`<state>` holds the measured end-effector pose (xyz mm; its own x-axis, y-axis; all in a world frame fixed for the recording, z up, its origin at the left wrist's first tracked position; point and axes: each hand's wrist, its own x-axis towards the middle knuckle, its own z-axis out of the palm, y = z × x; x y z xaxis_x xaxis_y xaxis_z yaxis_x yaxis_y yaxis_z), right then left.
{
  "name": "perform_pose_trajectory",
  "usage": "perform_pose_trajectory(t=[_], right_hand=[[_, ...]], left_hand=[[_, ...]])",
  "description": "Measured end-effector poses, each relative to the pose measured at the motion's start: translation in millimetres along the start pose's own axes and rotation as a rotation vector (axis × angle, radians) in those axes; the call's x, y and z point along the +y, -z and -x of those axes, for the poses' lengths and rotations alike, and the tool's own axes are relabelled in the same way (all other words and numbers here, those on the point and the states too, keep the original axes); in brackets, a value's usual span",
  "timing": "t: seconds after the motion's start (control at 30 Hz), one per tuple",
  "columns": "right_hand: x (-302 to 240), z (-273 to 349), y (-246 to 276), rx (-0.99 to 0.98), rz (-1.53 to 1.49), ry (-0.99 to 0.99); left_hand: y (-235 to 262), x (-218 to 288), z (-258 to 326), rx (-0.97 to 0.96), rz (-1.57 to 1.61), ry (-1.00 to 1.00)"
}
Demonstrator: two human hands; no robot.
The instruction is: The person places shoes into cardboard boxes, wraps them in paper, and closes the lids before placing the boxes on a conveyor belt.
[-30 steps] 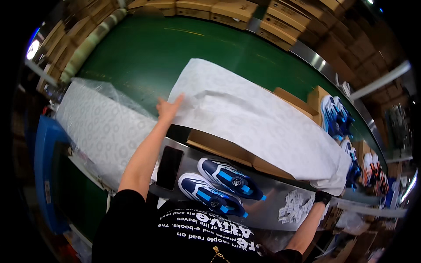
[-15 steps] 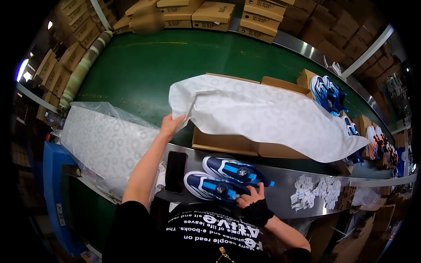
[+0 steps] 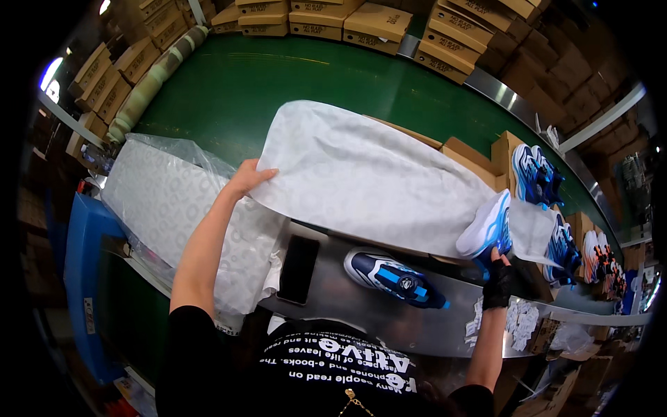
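Observation:
My left hand (image 3: 250,178) pinches the near-left corner of a white patterned sheet of tissue paper (image 3: 354,167). The sheet drapes over an open cardboard shoebox (image 3: 479,161), hiding most of it. In a black fingerless glove, my right hand (image 3: 497,278) grips a blue and white sneaker (image 3: 488,226) by its heel end, with the pale sole turned up over the paper's right part. Its mate, a navy sneaker (image 3: 396,278) with bright blue tabs, lies on the metal ledge (image 3: 333,320) in front of me.
A black phone (image 3: 298,270) lies left of the navy sneaker. A plastic-wrapped stack of tissue paper (image 3: 180,215) is at the left. Small white packets (image 3: 517,323) lie at the right, with more sneakers (image 3: 535,174) beyond. Closed shoeboxes (image 3: 375,26) line the green belt's (image 3: 278,76) far side.
My right hand has lifted one sneaker from the ledge and carried it right, onto the paper. My left hand has shifted left and up, and the sheet is spread flatter.

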<state>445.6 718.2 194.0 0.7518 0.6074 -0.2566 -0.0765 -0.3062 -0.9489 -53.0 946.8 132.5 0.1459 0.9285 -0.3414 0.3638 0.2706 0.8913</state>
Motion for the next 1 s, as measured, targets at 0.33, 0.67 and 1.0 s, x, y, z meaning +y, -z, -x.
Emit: perform_pose_trajectory(t=[0.33, 0.67, 1.0], right_hand=[[-2.9, 51.5, -160.1, -0.519, 0.155, 0.125], [37.1, 72.8, -242.0, -0.871, 0.941, 0.946], [27.8, 21.1, -49.1, -0.038, 0.743, 0.986]], left_hand=[[45.4, 76.4, 7.2, -0.093, 0.053, 0.011], [-110.1, 132.9, 14.3, -0.733, 0.698, -0.026], [-183.5, 21.9, -20.9, -0.107, -1.145, -0.831]])
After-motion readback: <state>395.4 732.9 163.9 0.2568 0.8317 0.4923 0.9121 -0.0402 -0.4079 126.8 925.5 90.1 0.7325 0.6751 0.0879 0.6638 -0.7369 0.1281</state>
